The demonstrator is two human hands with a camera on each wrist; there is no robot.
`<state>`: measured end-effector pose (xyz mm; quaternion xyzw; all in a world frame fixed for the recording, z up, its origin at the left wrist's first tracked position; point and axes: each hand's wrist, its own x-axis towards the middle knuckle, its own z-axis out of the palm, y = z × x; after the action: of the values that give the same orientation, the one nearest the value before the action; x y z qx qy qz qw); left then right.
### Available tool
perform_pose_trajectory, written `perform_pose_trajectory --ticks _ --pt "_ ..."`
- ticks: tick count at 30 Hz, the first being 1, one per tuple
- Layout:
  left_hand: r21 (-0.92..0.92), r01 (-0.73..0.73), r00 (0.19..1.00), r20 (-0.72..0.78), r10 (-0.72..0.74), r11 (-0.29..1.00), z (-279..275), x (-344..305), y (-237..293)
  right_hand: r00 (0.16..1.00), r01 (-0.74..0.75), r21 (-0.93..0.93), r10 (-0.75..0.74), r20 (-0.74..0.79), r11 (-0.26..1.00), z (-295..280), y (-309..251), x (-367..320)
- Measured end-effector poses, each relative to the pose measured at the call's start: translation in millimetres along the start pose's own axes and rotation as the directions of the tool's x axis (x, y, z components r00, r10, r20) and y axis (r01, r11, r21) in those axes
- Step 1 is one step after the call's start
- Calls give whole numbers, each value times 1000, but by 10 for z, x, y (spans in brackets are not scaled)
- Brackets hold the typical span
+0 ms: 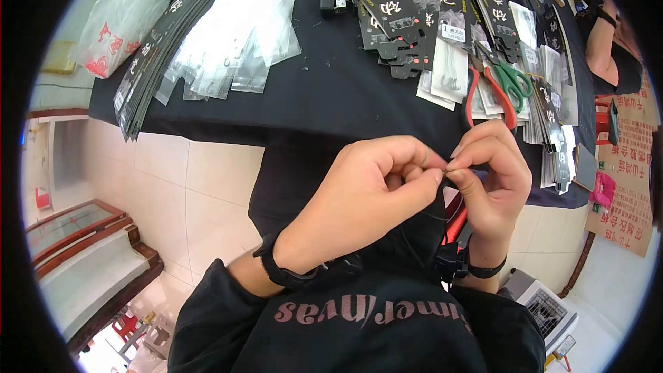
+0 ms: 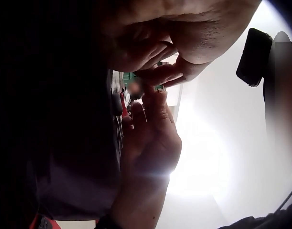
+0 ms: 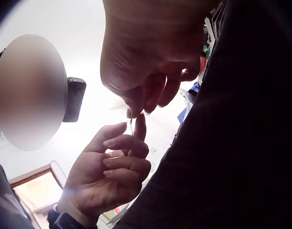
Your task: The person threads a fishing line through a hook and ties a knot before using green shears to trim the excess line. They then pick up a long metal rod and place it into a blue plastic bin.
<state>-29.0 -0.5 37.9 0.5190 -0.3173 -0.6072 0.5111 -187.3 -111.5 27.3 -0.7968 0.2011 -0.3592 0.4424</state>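
Note:
Close together in front of the black shirt, both hands work on a tiny thin strand with a dark spot near its upper end. My right hand pinches it between thumb and forefinger. From the other side my left hand holds it at the fingertips. In the right wrist view the strand spans the short gap between the right fingertips and the left hand. Fingers hide most of it in the head view. The left wrist view shows the right hand below, its fingertips meeting the left hand's.
On the dark-covered table lie red-handled pliers, green-handled scissors, clear plastic sleeves and black printed cards. A white plastic bag sits at the left corner. Another person's arm shows at far right.

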Motion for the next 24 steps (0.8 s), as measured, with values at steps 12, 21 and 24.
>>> perform_pose_trajectory --ticks 12,21,24 --pt "-184 38 990 143 -12 982 -65 43 -37 1000 -6 13 7 -4 1000 -8 0 -22" --pt "-192 76 984 171 -43 978 -69 17 -39 993 -98 133 88 78 986 -103 23 -19" --pt "-183 103 979 192 -67 978 -86 22 -30 993 -103 155 93 70 983 -109 31 -29"
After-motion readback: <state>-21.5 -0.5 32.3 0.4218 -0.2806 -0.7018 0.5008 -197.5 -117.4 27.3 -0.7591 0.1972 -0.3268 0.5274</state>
